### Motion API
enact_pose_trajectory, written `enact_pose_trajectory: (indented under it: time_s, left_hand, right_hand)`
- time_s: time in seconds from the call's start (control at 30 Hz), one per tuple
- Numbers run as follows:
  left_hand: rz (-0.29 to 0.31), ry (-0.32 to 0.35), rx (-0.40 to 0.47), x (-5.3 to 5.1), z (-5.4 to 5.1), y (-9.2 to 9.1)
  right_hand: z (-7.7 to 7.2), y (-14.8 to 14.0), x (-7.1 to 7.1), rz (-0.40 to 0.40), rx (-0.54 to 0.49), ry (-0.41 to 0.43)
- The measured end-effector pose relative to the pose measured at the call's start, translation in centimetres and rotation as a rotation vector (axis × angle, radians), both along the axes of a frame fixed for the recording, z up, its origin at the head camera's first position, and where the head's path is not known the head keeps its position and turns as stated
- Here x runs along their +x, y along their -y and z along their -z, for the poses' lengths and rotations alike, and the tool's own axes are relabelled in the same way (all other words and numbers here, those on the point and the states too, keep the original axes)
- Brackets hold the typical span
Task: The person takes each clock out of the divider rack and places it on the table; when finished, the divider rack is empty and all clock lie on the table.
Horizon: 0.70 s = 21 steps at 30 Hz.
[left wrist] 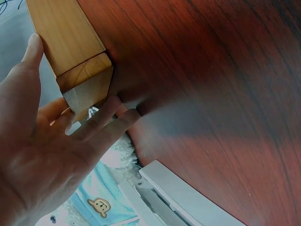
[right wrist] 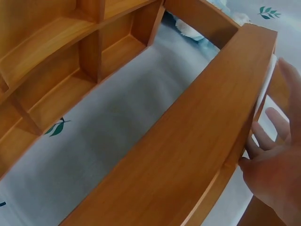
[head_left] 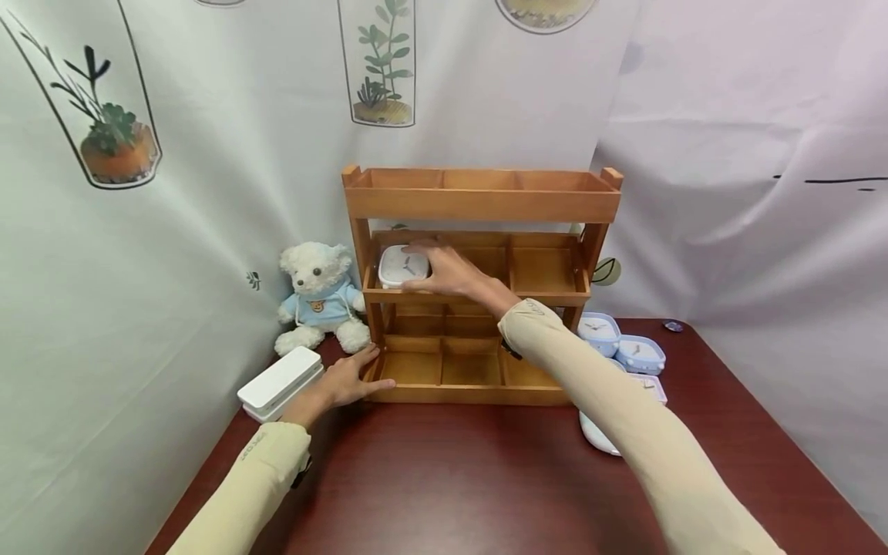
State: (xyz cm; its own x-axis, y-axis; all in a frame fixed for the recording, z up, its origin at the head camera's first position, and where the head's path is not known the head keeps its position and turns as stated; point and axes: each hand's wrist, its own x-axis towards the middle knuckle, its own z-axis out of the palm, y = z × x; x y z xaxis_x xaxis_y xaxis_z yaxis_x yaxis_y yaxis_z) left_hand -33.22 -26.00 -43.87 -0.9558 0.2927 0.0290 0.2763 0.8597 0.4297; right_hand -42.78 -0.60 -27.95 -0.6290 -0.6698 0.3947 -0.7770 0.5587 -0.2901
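A white clock (head_left: 403,266) sits in the left compartment of the middle tier of a wooden three-tier shelf (head_left: 482,206). My right hand (head_left: 447,270) grips its right side, thumb low and fingers at the top edge. In the right wrist view, the shelf's upper board covers most of the clock, and the right hand (right wrist: 277,146) shows at the right edge. At the lower left corner of the shelf, my left hand (head_left: 347,378) rests with thumb and fingers spread. The left wrist view shows its thumb against the wooden board (left wrist: 70,37) and fingers reaching past the corner.
A white teddy bear (head_left: 322,297) in a blue hoodie sits left of the shelf. In front of it lie stacked white boxes (head_left: 280,381). Several pastel clocks (head_left: 640,354) are grouped right of the shelf, partly behind the right sleeve. A small dark object (head_left: 672,326) lies near the table's back right corner.
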Motion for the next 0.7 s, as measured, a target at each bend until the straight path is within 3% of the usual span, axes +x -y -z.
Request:
enact_pose_trajectory:
  time_s: [0.7]
  left_hand:
    - [-0.002, -0.002, -0.014, 0.4, 0.0, -0.2]
  right_hand:
    - [-0.6, 0.6, -1.0, 0.094, 0.317, -0.209]
